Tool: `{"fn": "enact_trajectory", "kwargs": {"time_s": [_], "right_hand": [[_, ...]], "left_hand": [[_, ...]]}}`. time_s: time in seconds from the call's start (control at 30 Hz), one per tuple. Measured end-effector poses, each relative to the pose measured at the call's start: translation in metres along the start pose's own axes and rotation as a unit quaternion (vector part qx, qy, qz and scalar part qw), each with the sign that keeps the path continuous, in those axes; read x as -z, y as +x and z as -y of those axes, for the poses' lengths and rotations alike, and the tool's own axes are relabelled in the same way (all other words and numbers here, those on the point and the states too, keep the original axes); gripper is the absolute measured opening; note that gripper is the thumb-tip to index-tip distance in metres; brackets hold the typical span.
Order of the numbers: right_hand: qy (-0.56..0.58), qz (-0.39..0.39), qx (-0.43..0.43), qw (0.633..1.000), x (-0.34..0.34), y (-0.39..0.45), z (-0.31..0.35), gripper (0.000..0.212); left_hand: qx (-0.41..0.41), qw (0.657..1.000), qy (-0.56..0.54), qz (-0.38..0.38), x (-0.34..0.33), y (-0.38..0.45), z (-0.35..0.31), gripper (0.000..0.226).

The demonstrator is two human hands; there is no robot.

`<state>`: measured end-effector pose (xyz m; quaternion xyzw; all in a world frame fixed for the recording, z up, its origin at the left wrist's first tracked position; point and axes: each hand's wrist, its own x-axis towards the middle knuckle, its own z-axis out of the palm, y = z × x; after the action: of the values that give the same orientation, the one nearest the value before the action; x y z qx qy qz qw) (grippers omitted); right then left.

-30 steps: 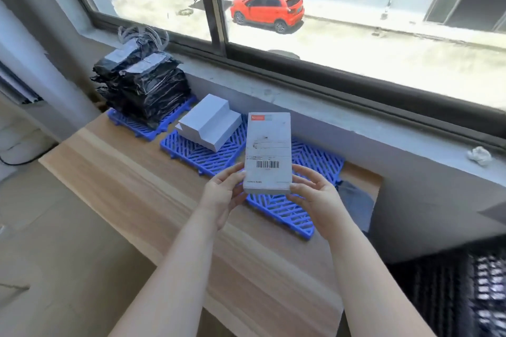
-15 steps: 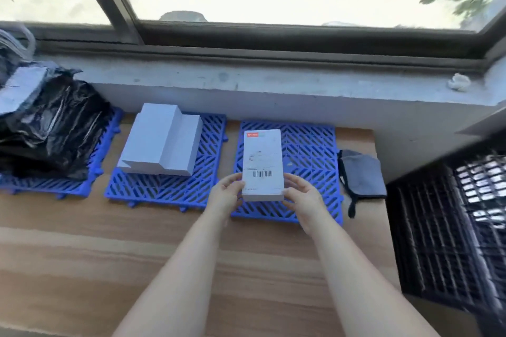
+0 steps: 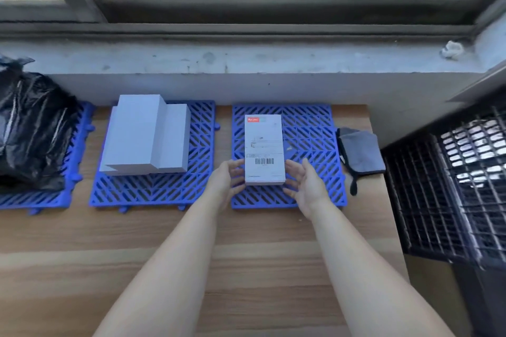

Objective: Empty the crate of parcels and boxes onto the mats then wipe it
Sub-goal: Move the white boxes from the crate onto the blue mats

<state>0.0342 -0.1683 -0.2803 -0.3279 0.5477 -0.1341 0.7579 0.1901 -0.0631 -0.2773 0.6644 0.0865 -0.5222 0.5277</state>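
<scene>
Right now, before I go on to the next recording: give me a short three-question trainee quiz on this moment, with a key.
1. True or false: the white box with the barcode lies flat on the right-hand blue mat.
2. What sits on the middle blue mat? A) black parcels B) stacked plain white boxes C) a grey cloth
3. Fill in: the grey cloth lies on the wooden table, to the ____ of the right-hand mat.

Key: 1 true; the left hand and right hand flank its near end with fingers spread. 2 B, the white boxes. 3 right.
</scene>
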Motion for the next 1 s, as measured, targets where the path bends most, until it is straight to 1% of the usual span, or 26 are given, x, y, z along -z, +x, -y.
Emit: {"fn": "enact_trajectory", "kwargs": {"time_s": [0.07, 0.13, 0.2, 0.27, 0.3, 0.33, 0.37, 0.4, 0.43, 0.5, 0.53, 0.57, 0.63, 0.7, 0.77, 0.83, 0.93, 1.0], "right_hand": [[0.021, -0.009, -0.005, 1.0, 0.002, -0.004, 0.006, 0.044], [0.01, -0.023, 0.01, 1.0, 0.004, -0.012, 0.014, 0.029], [-0.059, -0.042, 0.064, 0.995, 0.012, -0.02, 0.021, 0.018], [-0.146, -0.051, 0.138, 0.978, 0.024, -0.029, 0.027, 0.018], [-0.193, -0.054, 0.179, 0.963, 0.033, -0.033, 0.031, 0.02], [-0.252, -0.058, 0.214, 0.942, 0.045, -0.038, 0.034, 0.022], [-0.319, -0.059, 0.244, 0.914, 0.058, -0.043, 0.038, 0.025], [-0.386, -0.065, 0.271, 0.88, 0.073, -0.049, 0.04, 0.027], [-0.439, -0.073, 0.295, 0.845, 0.09, -0.055, 0.041, 0.03], [-0.506, -0.106, 0.332, 0.789, 0.128, -0.071, 0.041, 0.032], [-0.528, -0.124, 0.335, 0.771, 0.148, -0.083, 0.042, 0.033], [-0.553, -0.139, 0.328, 0.753, 0.17, -0.095, 0.042, 0.036], [-0.614, -0.157, 0.312, 0.708, 0.219, -0.12, 0.04, 0.041], [-0.653, -0.176, 0.3, 0.673, 0.27, -0.144, 0.035, 0.044], [-0.667, -0.198, 0.269, 0.667, 0.32, -0.169, 0.028, 0.048], [-0.665, -0.219, 0.239, 0.673, 0.367, -0.192, 0.02, 0.051], [-0.651, -0.248, 0.219, 0.684, 0.432, -0.221, 0.008, 0.053], [-0.651, -0.267, 0.213, 0.677, 0.47, -0.237, 0.003, 0.054]], "left_hand": [[-0.005, 1.0, 0.001, -0.009, 0.001, -0.006, -0.006, 0.028], [-0.035, 0.999, 0.023, -0.033, -0.004, -0.014, -0.014, 0.019], [-0.102, 0.991, 0.073, -0.045, -0.014, -0.022, -0.019, 0.021], [-0.183, 0.971, 0.153, -0.027, -0.031, -0.035, -0.019, 0.022], [-0.22, 0.953, 0.208, -0.015, -0.042, -0.042, -0.018, 0.023], [-0.255, 0.928, 0.271, -0.003, -0.053, -0.047, -0.016, 0.026], [-0.293, 0.894, 0.339, 0.006, -0.065, -0.053, -0.012, 0.029], [-0.332, 0.85, 0.408, 0.012, -0.078, -0.057, -0.007, 0.032], [-0.369, 0.797, 0.479, 0.014, -0.093, -0.063, -0.002, 0.036], [-0.401, 0.687, 0.606, 0.01, -0.127, -0.077, 0.015, 0.044], [-0.402, 0.645, 0.65, 0.006, -0.146, -0.087, 0.027, 0.047], [-0.399, 0.616, 0.679, 0.004, -0.166, -0.098, 0.042, 0.049], [-0.406, 0.579, 0.707, 0.01, -0.207, -0.12, 0.075, 0.05], [-0.422, 0.554, 0.717, 0.018, -0.247, -0.142, 0.111, 0.049], [-0.44, 0.54, 0.717, 0.027, -0.288, -0.163, 0.146, 0.049], [-0.457, 0.521, 0.72, 0.037, -0.328, -0.184, 0.177, 0.047], [-0.475, 0.492, 0.728, 0.045, -0.381, -0.21, 0.218, 0.047], [-0.482, 0.484, 0.728, 0.048, -0.41, -0.224, 0.24, 0.048]]}}
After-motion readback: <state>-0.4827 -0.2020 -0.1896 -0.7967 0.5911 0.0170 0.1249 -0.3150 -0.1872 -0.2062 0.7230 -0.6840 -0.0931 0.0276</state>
